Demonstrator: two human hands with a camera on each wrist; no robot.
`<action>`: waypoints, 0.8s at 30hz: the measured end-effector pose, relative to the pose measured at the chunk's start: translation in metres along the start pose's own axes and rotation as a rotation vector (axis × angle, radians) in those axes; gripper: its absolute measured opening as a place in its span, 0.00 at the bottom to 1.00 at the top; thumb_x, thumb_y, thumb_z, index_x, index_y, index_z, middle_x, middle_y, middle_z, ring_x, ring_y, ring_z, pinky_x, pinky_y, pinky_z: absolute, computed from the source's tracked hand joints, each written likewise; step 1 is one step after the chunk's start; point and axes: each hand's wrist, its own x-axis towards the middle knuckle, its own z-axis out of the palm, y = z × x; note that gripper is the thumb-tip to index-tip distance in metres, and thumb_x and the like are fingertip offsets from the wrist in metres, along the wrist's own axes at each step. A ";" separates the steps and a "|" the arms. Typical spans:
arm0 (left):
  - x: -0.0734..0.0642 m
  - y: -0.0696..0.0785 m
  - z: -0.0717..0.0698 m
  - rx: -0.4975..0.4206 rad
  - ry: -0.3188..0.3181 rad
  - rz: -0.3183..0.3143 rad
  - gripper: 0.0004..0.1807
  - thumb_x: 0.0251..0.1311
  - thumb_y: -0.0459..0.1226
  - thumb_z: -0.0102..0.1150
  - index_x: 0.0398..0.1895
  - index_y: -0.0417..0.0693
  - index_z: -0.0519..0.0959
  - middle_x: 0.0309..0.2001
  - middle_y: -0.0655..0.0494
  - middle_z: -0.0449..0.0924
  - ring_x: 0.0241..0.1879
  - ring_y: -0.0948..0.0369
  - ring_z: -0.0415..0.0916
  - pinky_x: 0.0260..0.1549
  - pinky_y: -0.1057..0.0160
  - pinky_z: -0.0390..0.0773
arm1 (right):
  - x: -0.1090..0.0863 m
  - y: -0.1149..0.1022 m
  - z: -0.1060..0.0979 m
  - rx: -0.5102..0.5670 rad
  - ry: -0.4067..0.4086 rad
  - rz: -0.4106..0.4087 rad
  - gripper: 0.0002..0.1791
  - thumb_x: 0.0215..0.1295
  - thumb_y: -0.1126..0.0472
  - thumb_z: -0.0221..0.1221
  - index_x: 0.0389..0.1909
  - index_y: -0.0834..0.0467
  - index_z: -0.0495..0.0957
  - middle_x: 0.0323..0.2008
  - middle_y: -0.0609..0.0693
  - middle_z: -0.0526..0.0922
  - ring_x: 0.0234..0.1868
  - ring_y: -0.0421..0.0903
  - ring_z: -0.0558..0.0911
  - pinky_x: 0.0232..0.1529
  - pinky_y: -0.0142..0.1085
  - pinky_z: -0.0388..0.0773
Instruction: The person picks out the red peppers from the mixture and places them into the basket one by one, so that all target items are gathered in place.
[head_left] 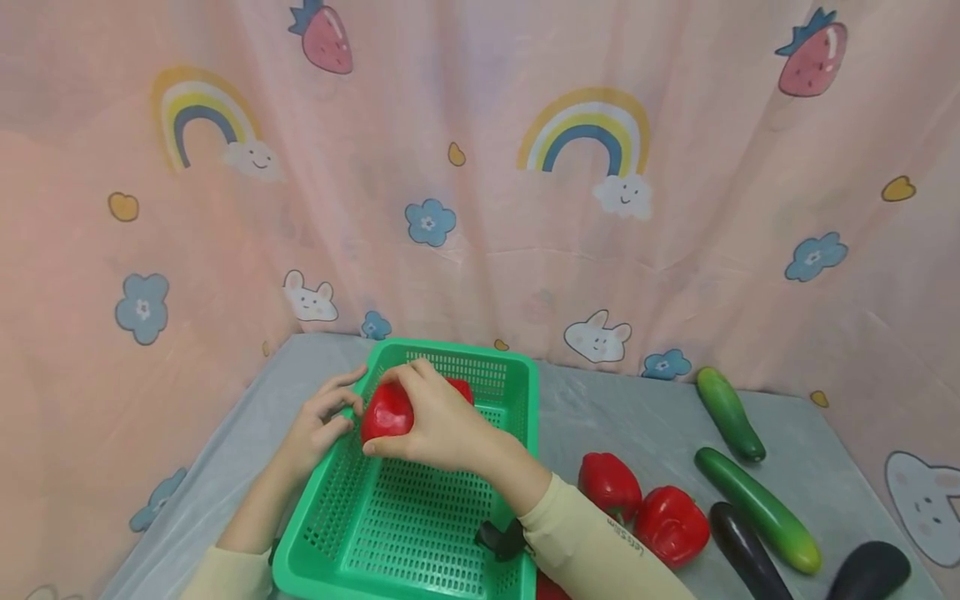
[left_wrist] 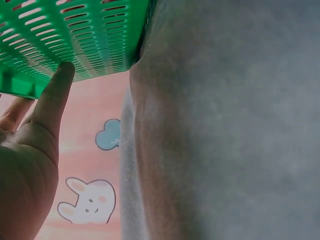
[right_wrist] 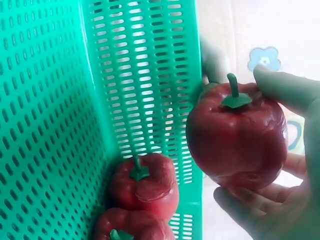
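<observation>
My right hand grips a red bell pepper above the left side of the green basket. Its green stem shows in the right wrist view, where fingers and thumb hold the pepper from the side. Two more red peppers lie in the basket's end; in the head view the right hand mostly hides them. The left hand is at the basket's left rim, fingers loosely bent and close to the held pepper. In the left wrist view its thumb touches the slotted outer wall.
Right of the basket lie red peppers, two green cucumbers and dark eggplants on the grey cloth. Another red pepper shows partly under the right sleeve. A pink printed curtain hangs behind the table.
</observation>
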 end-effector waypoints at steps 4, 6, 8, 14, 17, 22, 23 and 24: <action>0.000 -0.001 0.001 -0.003 0.006 0.015 0.17 0.58 0.17 0.46 0.35 0.45 0.79 0.74 0.27 0.69 0.68 0.54 0.73 0.37 0.63 0.80 | -0.001 0.004 0.004 -0.025 -0.008 -0.024 0.45 0.58 0.37 0.77 0.71 0.51 0.73 0.61 0.45 0.76 0.58 0.41 0.77 0.43 0.31 0.83; 0.000 -0.001 0.002 0.000 0.008 0.018 0.18 0.58 0.17 0.45 0.35 0.45 0.79 0.73 0.27 0.69 0.67 0.55 0.73 0.37 0.63 0.80 | -0.003 0.007 0.007 -0.045 -0.013 -0.035 0.44 0.59 0.35 0.76 0.71 0.51 0.73 0.61 0.44 0.76 0.57 0.40 0.77 0.43 0.31 0.83; 0.000 -0.001 0.002 0.001 0.008 0.020 0.18 0.57 0.17 0.45 0.35 0.45 0.79 0.74 0.27 0.69 0.67 0.56 0.73 0.37 0.63 0.80 | -0.004 0.009 0.010 -0.071 -0.013 -0.041 0.44 0.59 0.34 0.74 0.71 0.50 0.73 0.61 0.43 0.76 0.57 0.40 0.77 0.44 0.30 0.83; 0.000 -0.003 0.002 -0.007 0.016 0.029 0.17 0.57 0.17 0.45 0.35 0.44 0.80 0.74 0.28 0.70 0.65 0.57 0.74 0.36 0.63 0.80 | -0.003 0.019 0.015 -0.162 -0.027 -0.052 0.44 0.62 0.30 0.71 0.72 0.49 0.74 0.65 0.45 0.77 0.59 0.41 0.78 0.46 0.32 0.83; 0.000 -0.003 0.003 -0.012 0.018 0.031 0.17 0.57 0.17 0.45 0.35 0.43 0.80 0.74 0.28 0.69 0.64 0.58 0.74 0.35 0.64 0.80 | -0.003 0.023 0.017 -0.210 -0.050 -0.051 0.44 0.63 0.29 0.69 0.74 0.49 0.74 0.67 0.46 0.76 0.61 0.42 0.78 0.47 0.33 0.83; 0.000 -0.003 0.003 -0.015 0.014 0.030 0.16 0.56 0.18 0.46 0.35 0.42 0.79 0.74 0.26 0.69 0.63 0.59 0.75 0.35 0.64 0.80 | -0.002 0.029 0.021 -0.256 -0.065 -0.044 0.44 0.64 0.28 0.67 0.74 0.49 0.74 0.67 0.47 0.76 0.61 0.43 0.78 0.47 0.35 0.84; 0.000 -0.003 0.003 -0.015 0.014 0.031 0.16 0.56 0.18 0.46 0.35 0.42 0.79 0.74 0.26 0.68 0.63 0.59 0.75 0.35 0.64 0.80 | -0.002 0.029 0.022 -0.260 -0.065 -0.045 0.44 0.64 0.28 0.67 0.74 0.49 0.74 0.67 0.47 0.77 0.61 0.43 0.78 0.46 0.35 0.84; 0.000 -0.003 0.003 -0.014 0.014 0.031 0.16 0.55 0.18 0.46 0.35 0.42 0.79 0.74 0.26 0.69 0.63 0.59 0.75 0.35 0.64 0.80 | -0.002 0.029 0.022 -0.262 -0.065 -0.045 0.44 0.64 0.28 0.68 0.74 0.49 0.74 0.67 0.47 0.77 0.61 0.44 0.78 0.46 0.35 0.84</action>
